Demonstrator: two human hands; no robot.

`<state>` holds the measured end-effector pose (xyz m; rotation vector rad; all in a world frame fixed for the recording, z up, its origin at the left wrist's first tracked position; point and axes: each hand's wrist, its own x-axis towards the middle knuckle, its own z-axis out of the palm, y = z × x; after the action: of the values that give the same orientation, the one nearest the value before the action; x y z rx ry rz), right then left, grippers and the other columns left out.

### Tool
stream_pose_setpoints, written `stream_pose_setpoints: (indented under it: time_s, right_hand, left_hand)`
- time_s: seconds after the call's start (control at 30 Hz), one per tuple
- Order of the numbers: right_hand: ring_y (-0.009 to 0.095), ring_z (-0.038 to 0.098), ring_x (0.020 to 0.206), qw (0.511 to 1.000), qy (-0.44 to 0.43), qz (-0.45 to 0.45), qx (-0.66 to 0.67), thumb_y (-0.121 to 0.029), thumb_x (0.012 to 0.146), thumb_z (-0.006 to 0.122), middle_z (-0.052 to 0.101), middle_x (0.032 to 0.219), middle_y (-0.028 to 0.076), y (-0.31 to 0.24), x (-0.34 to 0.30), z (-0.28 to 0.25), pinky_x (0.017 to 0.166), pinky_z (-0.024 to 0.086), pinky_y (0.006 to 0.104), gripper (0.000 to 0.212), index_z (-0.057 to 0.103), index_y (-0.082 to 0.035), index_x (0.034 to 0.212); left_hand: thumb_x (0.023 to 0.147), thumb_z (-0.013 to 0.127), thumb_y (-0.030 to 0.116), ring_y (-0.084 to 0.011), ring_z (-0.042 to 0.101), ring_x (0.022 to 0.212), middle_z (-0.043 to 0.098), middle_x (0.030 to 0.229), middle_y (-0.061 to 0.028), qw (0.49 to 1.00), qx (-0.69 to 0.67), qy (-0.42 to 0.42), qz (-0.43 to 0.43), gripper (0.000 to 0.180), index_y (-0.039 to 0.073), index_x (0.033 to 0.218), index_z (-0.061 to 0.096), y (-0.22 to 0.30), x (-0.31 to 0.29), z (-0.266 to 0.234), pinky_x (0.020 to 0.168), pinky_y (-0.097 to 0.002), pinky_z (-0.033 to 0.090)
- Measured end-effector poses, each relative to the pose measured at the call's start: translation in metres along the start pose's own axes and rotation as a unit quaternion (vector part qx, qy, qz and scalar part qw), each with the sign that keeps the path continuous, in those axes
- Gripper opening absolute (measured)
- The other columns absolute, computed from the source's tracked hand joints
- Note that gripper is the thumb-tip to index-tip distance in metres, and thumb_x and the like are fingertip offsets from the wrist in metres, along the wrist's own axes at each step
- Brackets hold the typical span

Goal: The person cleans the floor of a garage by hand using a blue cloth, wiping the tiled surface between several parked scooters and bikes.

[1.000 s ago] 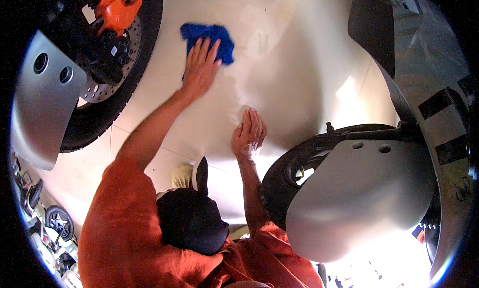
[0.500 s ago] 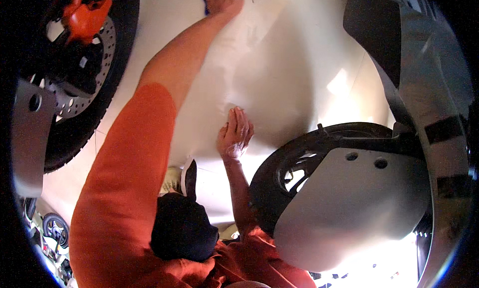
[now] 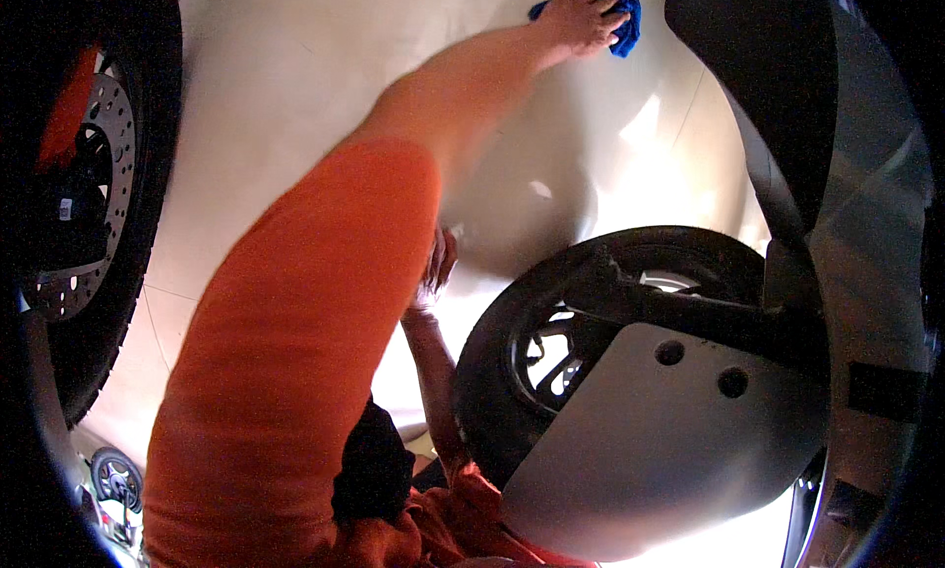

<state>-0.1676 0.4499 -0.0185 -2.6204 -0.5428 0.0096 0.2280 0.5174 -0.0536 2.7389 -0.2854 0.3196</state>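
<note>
My left arm, in an orange sleeve, stretches far forward across the pale floor. At its end my left hand (image 3: pixel 585 22) presses on a crumpled blue cloth (image 3: pixel 624 29), its fingers curled over the fabric. My right hand (image 3: pixel 442 263) rests low beside the left sleeve, which covers part of it. The fingers that show are stretched out, resting on or close to the floor, and I see nothing in them. Just right of that hand is a black tyre (image 3: pixel 492 327).
On the left stands a wheel with a drilled brake disc (image 3: pixel 116 145) and an orange caliper (image 3: pixel 71 110). A grey panel with two round holes (image 3: pixel 660 450) partly covers the right wheel. Dark bodywork (image 3: pixel 758 86) rises at the right edge. Another small wheel (image 3: pixel 116 479) shows lower left.
My left hand has swept to the right with the blue cloth, and its sleeve now partly covers my right hand. The whole view has shifted somewhat, with the left wheel nearer the edge.
</note>
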Motion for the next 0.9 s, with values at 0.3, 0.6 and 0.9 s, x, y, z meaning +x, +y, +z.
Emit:
stream_pose_setpoints:
  time_s: [0.3, 0.6, 0.9]
  right_hand:
    - [0.028, 0.046, 0.129, 0.999, 0.015, -0.031, -0.023, -0.01, 0.081, 0.058, 0.05, 0.137, 0.01, -0.006, -0.001, 0.005, 0.107, 0.03, 0.0487, 0.049, 0.055, -0.005, 0.129]
    - [0.031, 0.046, 0.128, 0.998, 0.033, -0.053, 0.018, -0.006, 0.082, 0.058, 0.051, 0.136, 0.012, -0.002, 0.003, -0.011, 0.107, 0.031, 0.0493, 0.045, 0.055, -0.003, 0.127]
    - [0.038, 0.042, 0.129, 0.988, -0.013, -0.098, 0.117, 0.001, 0.082, 0.055, 0.045, 0.139, 0.018, 0.011, -0.09, -0.035, 0.103, 0.037, 0.0482, 0.044, 0.053, -0.003, 0.126]
  left_hand:
    - [0.099, 0.04, 0.042, -0.0303, 0.035, 0.136, 0.042, 0.147, -0.0089, 0.995, 0.083, 0.027, 0.049, 0.048, 0.023, 0.143, 0.043, -0.037, -0.081, -0.04, 0.112, -0.047, 0.026]
    - [0.092, 0.056, 0.034, -0.0325, 0.03, 0.14, 0.04, 0.146, -0.0109, 0.989, -0.043, -0.077, 0.119, 0.052, 0.02, 0.142, 0.044, 0.003, -0.272, -0.12, 0.114, -0.049, 0.024]
    - [0.094, 0.055, 0.025, -0.0372, 0.025, 0.141, 0.031, 0.151, -0.0202, 0.984, 0.053, -0.118, -0.121, 0.057, 0.011, 0.146, 0.036, -0.042, -0.459, -0.21, 0.115, -0.0498, 0.019]
